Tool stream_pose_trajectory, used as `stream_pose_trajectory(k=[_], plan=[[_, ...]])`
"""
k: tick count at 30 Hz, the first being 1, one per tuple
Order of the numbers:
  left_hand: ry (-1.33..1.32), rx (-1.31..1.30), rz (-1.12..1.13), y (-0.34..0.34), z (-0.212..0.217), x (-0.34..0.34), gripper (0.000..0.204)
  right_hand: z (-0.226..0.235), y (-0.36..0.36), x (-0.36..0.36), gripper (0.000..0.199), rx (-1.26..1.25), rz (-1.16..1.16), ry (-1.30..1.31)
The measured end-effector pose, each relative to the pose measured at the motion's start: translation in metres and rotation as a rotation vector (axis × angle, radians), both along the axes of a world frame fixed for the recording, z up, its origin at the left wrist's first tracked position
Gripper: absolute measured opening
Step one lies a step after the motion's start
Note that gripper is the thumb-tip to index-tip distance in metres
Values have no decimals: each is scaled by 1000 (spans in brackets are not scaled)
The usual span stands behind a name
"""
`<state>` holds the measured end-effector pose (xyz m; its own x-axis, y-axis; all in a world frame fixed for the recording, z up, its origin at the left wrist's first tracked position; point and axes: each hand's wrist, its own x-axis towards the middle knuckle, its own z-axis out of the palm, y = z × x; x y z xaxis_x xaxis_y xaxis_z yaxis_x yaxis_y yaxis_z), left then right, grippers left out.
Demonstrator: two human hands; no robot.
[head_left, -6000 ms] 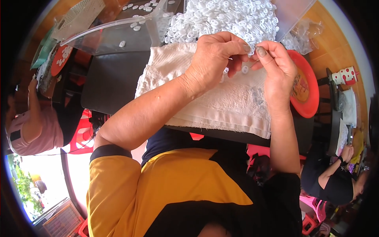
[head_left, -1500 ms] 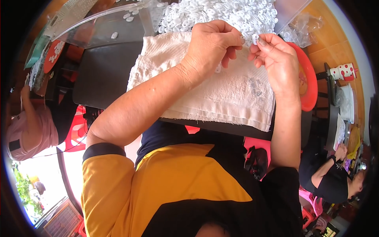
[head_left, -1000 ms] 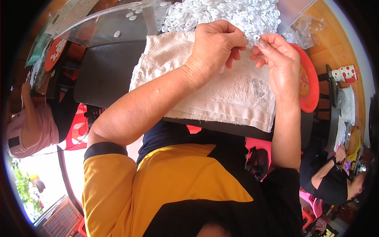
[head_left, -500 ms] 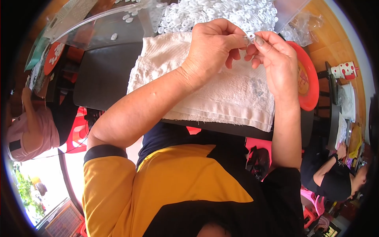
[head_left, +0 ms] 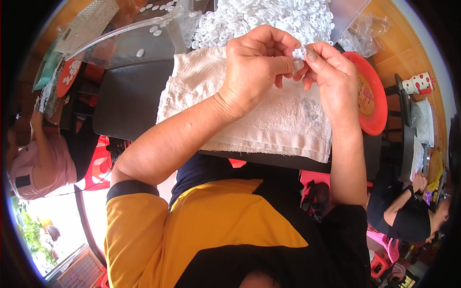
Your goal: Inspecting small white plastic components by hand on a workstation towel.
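Between my two hands, over the towel, is a small white plastic piece. My left hand pinches it from the left with thumb and fingers. From the other side my right hand grips it, thumb on top. The fingertips hide part of the piece, so its full shape does not show. A folded cream towel lies below both hands. Several small, thin greyish pieces rest on it near my right wrist. Beyond my hands a large heap of small white oval plastic pieces spreads out.
Right of the towel lies a red-rimmed round plate, with a crumpled clear bag behind it. A clear plastic bin holding a few white pieces stands at the far left. People sit at left and right.
My hands have shifted slightly left and nearer, and the white piece is turned between the fingers. The right-side person's hands have moved a little.
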<state>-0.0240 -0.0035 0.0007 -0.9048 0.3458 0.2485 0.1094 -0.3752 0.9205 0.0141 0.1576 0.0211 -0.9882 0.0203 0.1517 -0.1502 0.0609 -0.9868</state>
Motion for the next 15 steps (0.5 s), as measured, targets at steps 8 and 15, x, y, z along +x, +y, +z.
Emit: stream_pose_trajectory(k=[8, 15], plan=[[72, -25, -37, 1, 0, -5, 25, 4, 9, -1, 24, 68, 73, 26], [231, -141, -153, -7, 5, -6, 32, 9, 13, 1, 24, -64, 179, -26]])
